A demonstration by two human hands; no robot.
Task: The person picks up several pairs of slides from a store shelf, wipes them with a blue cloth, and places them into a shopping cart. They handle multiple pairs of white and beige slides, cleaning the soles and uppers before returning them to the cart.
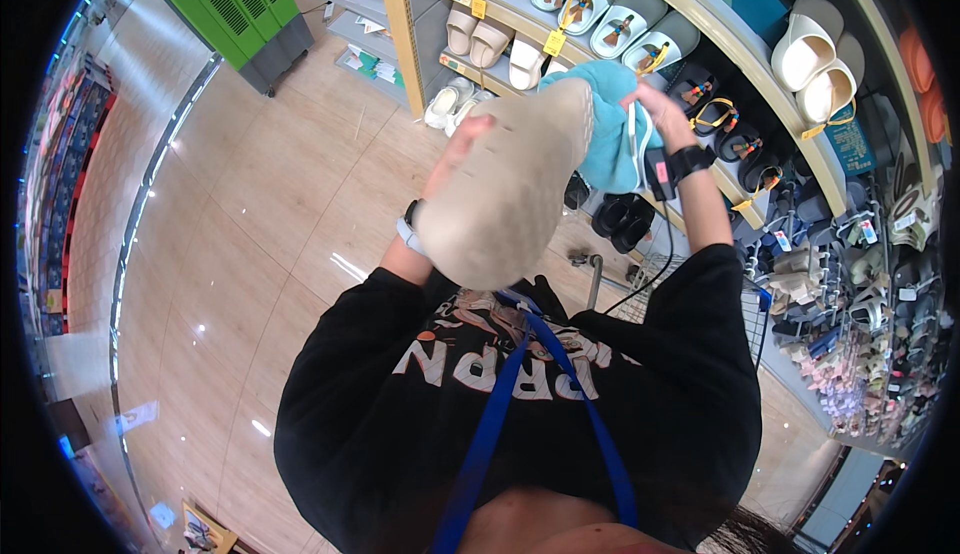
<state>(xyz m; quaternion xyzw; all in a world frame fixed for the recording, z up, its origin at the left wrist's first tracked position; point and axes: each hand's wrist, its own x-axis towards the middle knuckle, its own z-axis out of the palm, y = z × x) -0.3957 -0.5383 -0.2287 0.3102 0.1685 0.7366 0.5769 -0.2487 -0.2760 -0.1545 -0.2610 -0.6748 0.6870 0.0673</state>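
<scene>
A large beige moulded shoe or slipper, blurred and close to the camera, covers much of the middle of the view. My left hand grips its left side, and most of that palm is hidden behind it. Beyond the beige piece, and overlapped by it, is a soft teal fabric item with a white cord or strap; its exact kind is unclear. My right hand holds this teal item at its upper right, fingers curled over the edge.
Shop shelves with slippers stand ahead and to the right. Small goods hang on hooks at the far right. A wire cart is by my right side. On the tiled floor stands a green air cooler.
</scene>
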